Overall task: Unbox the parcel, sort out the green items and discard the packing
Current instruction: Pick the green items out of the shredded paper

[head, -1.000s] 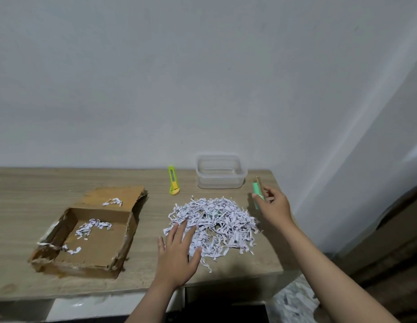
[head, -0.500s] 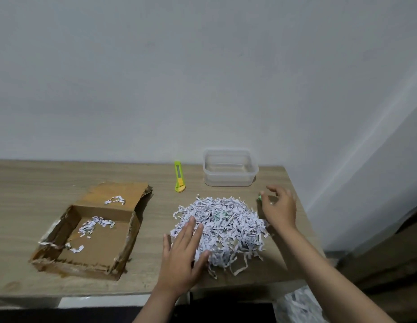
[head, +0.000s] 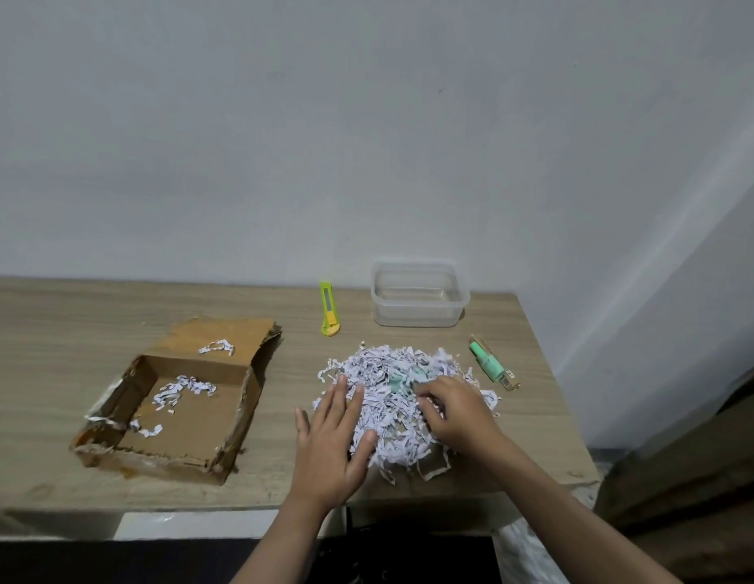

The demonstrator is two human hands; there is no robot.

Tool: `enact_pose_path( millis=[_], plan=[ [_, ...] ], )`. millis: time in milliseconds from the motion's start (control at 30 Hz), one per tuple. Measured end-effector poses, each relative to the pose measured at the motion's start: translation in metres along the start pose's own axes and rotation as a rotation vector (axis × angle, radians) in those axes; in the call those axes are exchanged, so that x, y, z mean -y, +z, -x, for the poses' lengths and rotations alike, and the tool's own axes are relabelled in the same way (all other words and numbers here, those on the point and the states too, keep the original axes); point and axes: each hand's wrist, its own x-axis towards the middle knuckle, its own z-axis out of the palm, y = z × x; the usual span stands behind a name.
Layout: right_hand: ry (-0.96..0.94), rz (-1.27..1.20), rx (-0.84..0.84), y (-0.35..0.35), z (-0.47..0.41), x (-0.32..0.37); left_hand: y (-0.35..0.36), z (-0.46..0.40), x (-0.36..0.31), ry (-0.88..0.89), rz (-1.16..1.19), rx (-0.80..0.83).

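Note:
A pile of white shredded paper [head: 392,373] lies on the wooden table [head: 72,330]. Pale green items [head: 402,378] peek out of the shreds near the pile's middle. My left hand [head: 335,432] rests flat on the pile's left edge, fingers spread. My right hand [head: 455,408] presses into the pile's right side with fingers curled among the shreds; whether it grips anything is hidden. A green tube-shaped item [head: 487,362] lies on a thin brown strip to the right of the pile, apart from both hands. The opened cardboard box [head: 185,419] sits at the left with a few shreds inside.
A clear plastic container [head: 417,295] stands behind the pile near the wall. A green and yellow box cutter [head: 328,307] lies to its left. The table's right edge runs close to the green item. More shredded paper [head: 527,550] lies on the floor below the table's front right corner.
My right hand set the green tube down at the right of the pile, let go and moved left into the shreds. My left hand stayed on the pile's left edge.

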Motion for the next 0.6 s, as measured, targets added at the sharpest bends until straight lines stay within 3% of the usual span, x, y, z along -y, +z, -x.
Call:
enact_pose_path(
  millis=[133, 367, 600],
  plan=[
    [0.021, -0.024, -0.060, -0.005, 0.012, -0.004, 0.000, 0.001, 0.000, -0.011, 0.002, -0.006],
    [-0.025, -0.050, -0.476, -0.019, -0.004, 0.006, 0.001, 0.000, -0.001, -0.011, 0.021, -0.030],
    [0.123, 0.123, -0.088, -0.004, -0.039, 0.024, 0.002, 0.000, -0.001, -0.024, -0.009, -0.019]
  ],
)
